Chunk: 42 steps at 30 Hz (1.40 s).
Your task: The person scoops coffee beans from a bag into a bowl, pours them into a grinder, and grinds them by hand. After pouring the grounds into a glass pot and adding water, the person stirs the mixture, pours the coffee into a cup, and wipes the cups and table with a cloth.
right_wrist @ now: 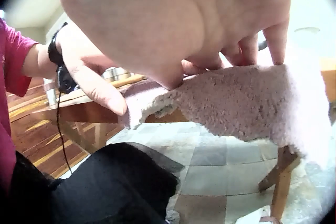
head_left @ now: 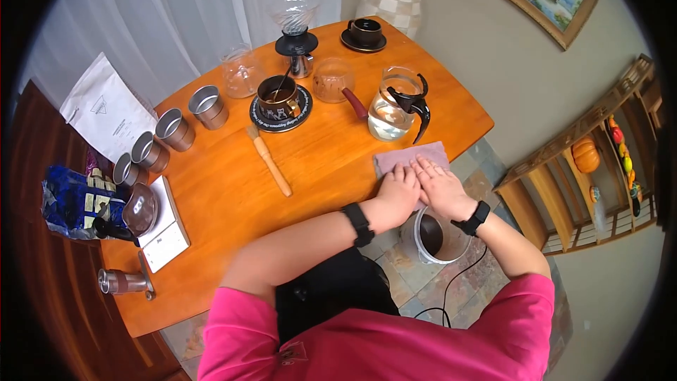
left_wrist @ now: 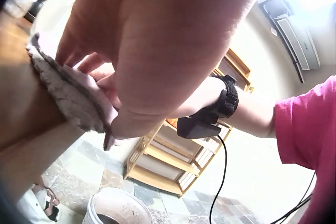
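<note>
A pinkish-purple cloth [head_left: 412, 155] lies over the table's edge, and part of it hangs down past the edge in the right wrist view. My left hand [head_left: 396, 196] rests on the cloth with its fingers laid forward. Beside it, my right hand [head_left: 444, 189] presses on the same cloth, fingers extended, the two hands close together. Close up, the cloth [right_wrist: 236, 106] looks fluffy, and the right fingertips [right_wrist: 275, 51] bear down on its top. Just beyond the cloth stands a glass pitcher of water [head_left: 390, 116] with a black handle.
A bucket [head_left: 455, 243] with dark contents stands on the floor below the hands. A wooden-handled brush [head_left: 269, 164], a patterned cup [head_left: 277, 102] on a saucer, a glass server [head_left: 331, 81], a dripper [head_left: 296, 42] and several metal cups [head_left: 208, 107] stand about the wooden table [head_left: 324, 169].
</note>
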{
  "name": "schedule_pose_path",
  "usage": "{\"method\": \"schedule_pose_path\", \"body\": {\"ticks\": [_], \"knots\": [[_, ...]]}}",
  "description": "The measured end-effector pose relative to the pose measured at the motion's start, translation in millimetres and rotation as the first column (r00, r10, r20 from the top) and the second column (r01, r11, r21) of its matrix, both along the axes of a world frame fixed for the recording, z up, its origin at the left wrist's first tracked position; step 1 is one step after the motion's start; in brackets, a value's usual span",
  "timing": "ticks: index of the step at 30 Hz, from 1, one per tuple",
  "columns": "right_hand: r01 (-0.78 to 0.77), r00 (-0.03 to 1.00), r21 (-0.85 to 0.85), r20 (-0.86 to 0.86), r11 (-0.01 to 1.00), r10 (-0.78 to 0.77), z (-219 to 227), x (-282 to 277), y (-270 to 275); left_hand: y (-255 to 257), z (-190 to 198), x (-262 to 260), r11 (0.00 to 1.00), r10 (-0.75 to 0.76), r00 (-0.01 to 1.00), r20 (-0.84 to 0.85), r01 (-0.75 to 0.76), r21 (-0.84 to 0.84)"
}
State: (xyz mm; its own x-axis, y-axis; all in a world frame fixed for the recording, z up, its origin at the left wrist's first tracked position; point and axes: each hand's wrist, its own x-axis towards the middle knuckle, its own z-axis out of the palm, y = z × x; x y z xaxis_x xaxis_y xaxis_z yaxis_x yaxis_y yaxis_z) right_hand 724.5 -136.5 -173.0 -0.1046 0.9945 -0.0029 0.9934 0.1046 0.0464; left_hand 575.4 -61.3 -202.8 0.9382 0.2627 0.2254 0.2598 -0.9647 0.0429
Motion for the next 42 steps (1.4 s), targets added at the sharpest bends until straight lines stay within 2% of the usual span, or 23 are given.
{"method": "schedule_pose_path", "body": {"ticks": [3, 4, 7, 9, 12, 14, 16, 17, 18, 19, 21, 22, 23, 24, 27, 28, 30, 31, 34, 37, 40, 42], "knots": [[0.105, 0.994, -0.043, 0.012, 0.994, -0.105, 1.5, 36.8, 8.8, 6.8, -11.4, 39.7, 0.999, 0.036, 0.999, 0.017, -0.037, 0.026], [0.135, 0.991, -0.047, 0.010, 0.990, -0.134, -0.9, 52.1, 14.1, 7.2, -4.5, 43.2, 0.996, 0.031, 0.995, -0.095, -0.022, 0.090], [0.184, 0.983, -0.041, 0.015, 0.982, -0.183, -2.9, 86.7, 39.9, 2.2, 11.8, 39.7, 0.999, -0.001, 0.979, -0.205, 0.011, 0.052], [0.178, 0.984, -0.023, -0.013, 0.984, -0.178, -3.4, 100.0, 61.2, 2.9, 16.3, 29.8, 0.997, -0.044, 0.983, -0.179, 0.054, 0.055], [0.047, 0.998, 0.016, -0.034, 0.999, -0.046, -23.9, 122.1, 106.7, 4.3, 22.3, 11.5, 0.985, -0.111, 0.990, -0.085, 0.121, 0.125], [0.011, 0.997, -0.021, -0.081, 1.000, -0.012, -17.0, 119.0, 132.8, -0.4, 28.7, -10.1, 0.974, -0.213, 0.975, 0.063, 0.207, 0.095], [-0.115, 0.990, 0.061, -0.080, 0.992, 0.119, -9.7, 112.2, 155.5, -7.0, 46.9, -35.1, 0.960, -0.273, 0.957, 0.102, 0.277, -0.030], [-0.193, 0.979, 0.084, -0.044, 0.978, 0.197, -1.8, 109.1, 167.1, -8.1, 58.1, -48.6, 0.942, -0.308, 0.949, 0.067, 0.314, -0.117], [-0.210, 0.972, 0.090, -0.090, 0.973, 0.218, -3.9, 113.5, 180.9, -9.2, 60.9, -59.9, 0.920, -0.320, 0.946, 0.056, 0.324, -0.221], [-0.228, 0.961, 0.097, -0.136, 0.969, 0.240, -12.9, 120.4, 198.7, -4.1, 71.1, -58.8, 0.922, -0.329, 0.944, -0.003, 0.321, -0.216], [-0.210, 0.973, 0.091, -0.083, 0.973, 0.217, -48.3, 149.3, 236.4, -2.4, 80.6, -88.2, 0.913, -0.304, 0.951, 0.046, 0.305, -0.272], [-0.201, 0.977, 0.088, -0.056, 0.976, 0.206, -43.4, 143.4, 246.8, 1.0, 83.0, -95.5, 0.922, -0.273, 0.962, 0.029, 0.270, -0.276], [-0.112, 0.994, 0.016, 0.017, 0.994, 0.112, -36.9, 143.3, 247.2, 4.3, 84.7, -100.7, 0.931, -0.240, 0.971, 0.013, 0.234, -0.279], [-0.022, 0.994, -0.054, 0.105, 0.998, 0.028, -5.4, 120.6, 238.2, 8.5, 86.8, -105.2, 0.939, -0.205, 0.979, -0.002, 0.197, -0.281], [0.245, 0.969, -0.082, 0.065, 0.966, -0.240, -6.0, 136.6, 249.0, 23.6, 97.1, -120.5, 0.935, -0.081, 0.993, -0.082, 0.047, -0.353], [0.324, 0.943, -0.051, 0.094, 0.945, -0.318, -13.4, 150.5, 249.4, 28.6, 91.3, -128.3, 0.943, -0.024, 0.998, -0.061, 0.002, -0.332], [0.507, 0.862, -0.111, 0.043, 0.855, -0.506, -14.1, 173.3, 237.7, 39.1, 90.7, -149.0, 0.958, 0.115, 0.993, 0.024, -0.105, -0.268], [0.519, 0.854, -0.114, 0.049, 0.847, -0.517, -15.5, 186.7, 227.5, 44.7, 90.4, -158.6, 0.958, 0.180, 0.981, 0.071, -0.158, -0.240], [0.593, 0.805, -0.120, 0.072, 0.796, -0.589, -21.8, 220.3, 191.4, 60.8, 93.2, -184.0, 0.931, 0.349, 0.937, -0.032, -0.351, -0.100], [0.616, 0.788, -0.086, 0.042, 0.783, -0.615, -26.6, 240.6, 150.8, 72.5, 81.2, -195.9, 0.949, 0.316, 0.949, 0.022, -0.315, -0.018], [0.605, 0.795, -0.014, 0.060, 0.796, -0.604, -33.1, 235.1, 114.2, 78.1, 59.5, -199.3, 0.963, 0.259, 0.965, -0.042, -0.255, 0.083], [0.495, 0.865, 0.051, 0.062, 0.867, -0.498, -40.5, 227.3, 90.9, 79.4, 50.3, -197.1, 0.964, 0.247, 0.964, -0.098, -0.234, 0.127]]}}
